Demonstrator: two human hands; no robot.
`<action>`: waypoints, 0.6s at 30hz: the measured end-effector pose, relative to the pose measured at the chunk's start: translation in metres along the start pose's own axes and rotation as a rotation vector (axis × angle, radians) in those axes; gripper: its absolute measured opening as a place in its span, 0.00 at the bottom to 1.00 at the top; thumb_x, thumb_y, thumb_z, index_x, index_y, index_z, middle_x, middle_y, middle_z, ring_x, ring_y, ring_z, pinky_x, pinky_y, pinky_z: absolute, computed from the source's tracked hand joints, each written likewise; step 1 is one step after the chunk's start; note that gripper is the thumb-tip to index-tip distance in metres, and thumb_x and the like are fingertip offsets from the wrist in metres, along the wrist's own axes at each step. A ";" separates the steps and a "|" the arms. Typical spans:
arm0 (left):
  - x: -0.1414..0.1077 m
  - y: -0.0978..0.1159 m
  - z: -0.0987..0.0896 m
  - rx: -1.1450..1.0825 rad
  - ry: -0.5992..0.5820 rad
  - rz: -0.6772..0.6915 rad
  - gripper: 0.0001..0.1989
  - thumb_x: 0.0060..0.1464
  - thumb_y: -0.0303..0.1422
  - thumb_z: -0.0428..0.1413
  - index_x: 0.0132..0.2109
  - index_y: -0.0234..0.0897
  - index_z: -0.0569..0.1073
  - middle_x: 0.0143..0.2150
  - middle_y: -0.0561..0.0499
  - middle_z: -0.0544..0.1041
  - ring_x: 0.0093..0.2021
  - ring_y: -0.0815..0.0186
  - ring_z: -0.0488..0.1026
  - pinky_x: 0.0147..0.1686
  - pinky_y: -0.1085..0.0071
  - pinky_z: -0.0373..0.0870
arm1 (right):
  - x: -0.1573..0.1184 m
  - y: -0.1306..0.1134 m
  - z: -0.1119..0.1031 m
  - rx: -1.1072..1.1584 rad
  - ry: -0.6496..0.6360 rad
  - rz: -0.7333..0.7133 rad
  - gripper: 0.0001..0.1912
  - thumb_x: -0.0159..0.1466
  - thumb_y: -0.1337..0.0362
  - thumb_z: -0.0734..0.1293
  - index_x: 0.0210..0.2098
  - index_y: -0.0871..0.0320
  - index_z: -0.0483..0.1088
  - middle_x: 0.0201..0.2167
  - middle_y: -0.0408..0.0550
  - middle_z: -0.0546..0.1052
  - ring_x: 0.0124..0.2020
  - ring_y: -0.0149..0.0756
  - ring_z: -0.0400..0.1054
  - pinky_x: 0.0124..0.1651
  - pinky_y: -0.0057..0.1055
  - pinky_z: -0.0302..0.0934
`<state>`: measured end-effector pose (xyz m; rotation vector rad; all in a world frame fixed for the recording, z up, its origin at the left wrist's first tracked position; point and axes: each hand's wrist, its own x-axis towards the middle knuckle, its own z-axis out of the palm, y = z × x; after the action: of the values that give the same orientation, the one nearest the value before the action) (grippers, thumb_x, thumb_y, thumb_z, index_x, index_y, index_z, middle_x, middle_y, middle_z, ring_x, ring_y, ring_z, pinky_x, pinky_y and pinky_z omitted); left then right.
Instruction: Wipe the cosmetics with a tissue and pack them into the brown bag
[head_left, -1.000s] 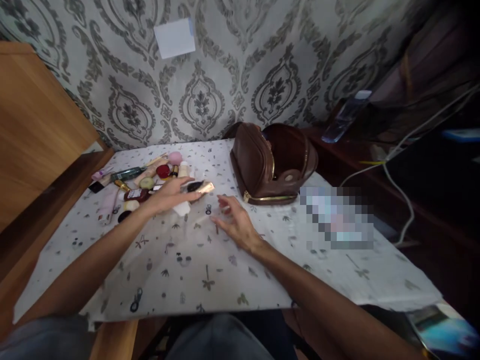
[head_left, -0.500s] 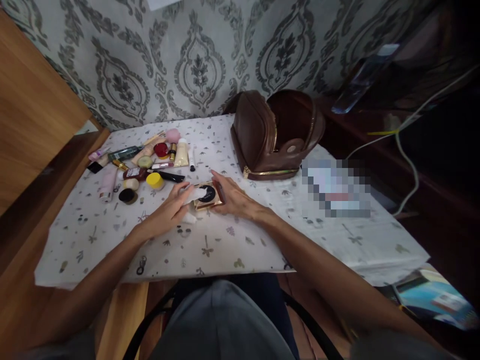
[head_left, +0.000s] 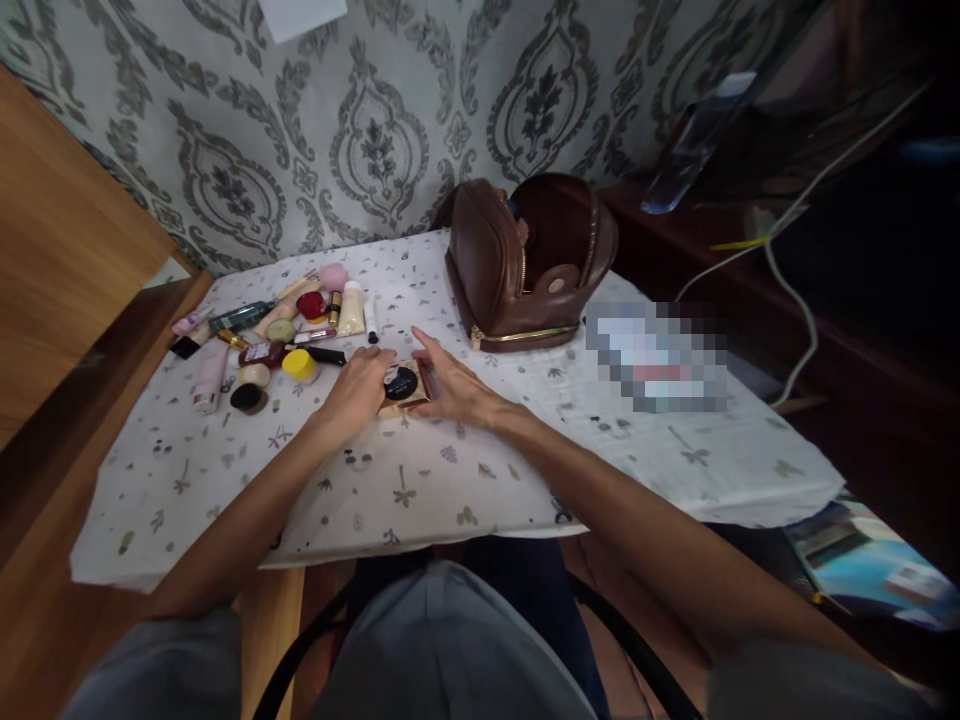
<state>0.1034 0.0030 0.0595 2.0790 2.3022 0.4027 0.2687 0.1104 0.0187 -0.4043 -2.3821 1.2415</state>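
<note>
A gold, boxy compact with a round black label (head_left: 401,383) rests on the patterned white cloth (head_left: 450,490) between my hands. My left hand (head_left: 358,385) lies against its left side, fingers bent and pressed together; whatever is under them is hidden. On the other side, my right hand (head_left: 452,385) touches the right edge, its thumb and fingers spread apart. Left of them are a yellow-lidded jar (head_left: 299,365), a black-lidded jar (head_left: 248,397), a pink tube (head_left: 209,380) and a cream tube (head_left: 351,309), among several other cosmetics.
An open brown leather bag (head_left: 517,270) stands behind my right hand, near the wall. A blurred-out item (head_left: 656,358) lies on the cloth at right. Beyond are a clear bottle (head_left: 697,145) and a white cable (head_left: 799,290). A wooden panel (head_left: 75,250) rises at left.
The view has shifted slightly. My left hand has moved in against the compact, and the white tissue seen in its fingers before no longer shows. The black label is now less covered.
</note>
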 end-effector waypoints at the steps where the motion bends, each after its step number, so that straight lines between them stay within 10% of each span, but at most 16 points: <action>1: 0.002 0.002 0.001 -0.016 0.024 -0.030 0.22 0.49 0.18 0.46 0.50 0.34 0.72 0.46 0.42 0.74 0.49 0.55 0.70 0.51 0.61 0.67 | 0.000 0.001 0.000 0.009 0.008 -0.006 0.64 0.49 0.64 0.77 0.72 0.52 0.34 0.63 0.60 0.63 0.63 0.51 0.61 0.64 0.51 0.55; 18: 0.012 0.010 0.007 -0.015 0.193 -0.192 0.09 0.57 0.29 0.54 0.42 0.41 0.77 0.42 0.46 0.76 0.45 0.56 0.73 0.47 0.63 0.68 | -0.001 -0.001 0.000 0.011 0.034 0.028 0.68 0.48 0.62 0.77 0.72 0.50 0.27 0.56 0.55 0.69 0.61 0.50 0.62 0.62 0.51 0.56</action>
<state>0.1129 0.0172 0.0567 1.8647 2.5668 0.6359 0.2696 0.1091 0.0190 -0.4535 -2.3480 1.2494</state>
